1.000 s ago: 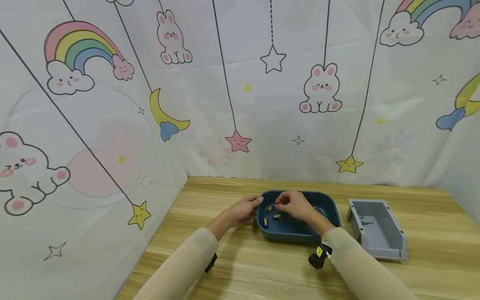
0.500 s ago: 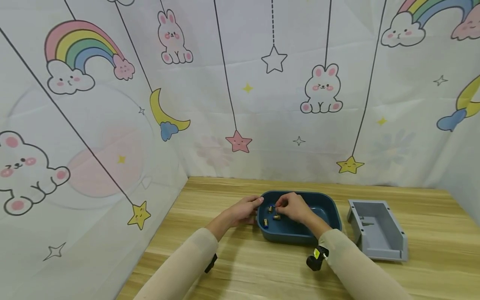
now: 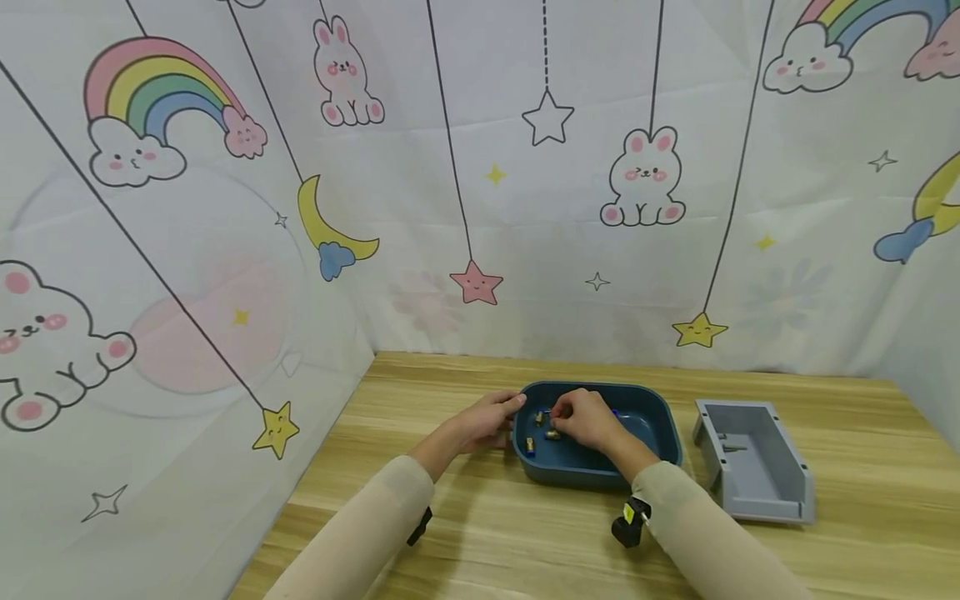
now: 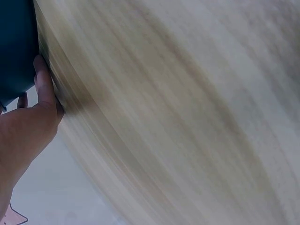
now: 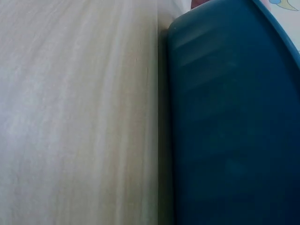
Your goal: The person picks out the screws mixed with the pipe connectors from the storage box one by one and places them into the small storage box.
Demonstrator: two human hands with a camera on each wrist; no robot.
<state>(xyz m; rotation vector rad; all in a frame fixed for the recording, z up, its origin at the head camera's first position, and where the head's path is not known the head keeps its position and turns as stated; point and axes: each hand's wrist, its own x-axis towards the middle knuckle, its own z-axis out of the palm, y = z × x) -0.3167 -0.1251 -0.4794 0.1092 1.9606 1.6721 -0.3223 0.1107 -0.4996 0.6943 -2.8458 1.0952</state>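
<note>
In the head view a dark blue tray (image 3: 581,477) holds several small brass fittings with blue ends. One brass fitting (image 3: 530,446) stands near the tray's left wall, another (image 3: 539,418) farther back, and a third (image 3: 552,434) beneath the right fingers. My left hand (image 3: 487,419) grips the tray's left side, thumb at the rim and fingers along the outer wall; the left wrist view shows this hand (image 4: 33,112) against the tray. Inside the tray my right hand (image 3: 588,418) pinches a small piece, mostly hidden by thumb and index finger. The right wrist view shows only the tray's outer wall (image 5: 234,122).
To the tray's right stands a grey open-fronted bin (image 3: 757,475) with a few small screw-like pieces (image 3: 731,447) inside. Both sit on a wood-grain table (image 3: 525,542). A patterned cloth (image 3: 570,208) hangs behind.
My right hand has shifted slightly down and toward me inside the tray, its fingertips staying near the same spot. The left hand keeps its hold on the tray.
</note>
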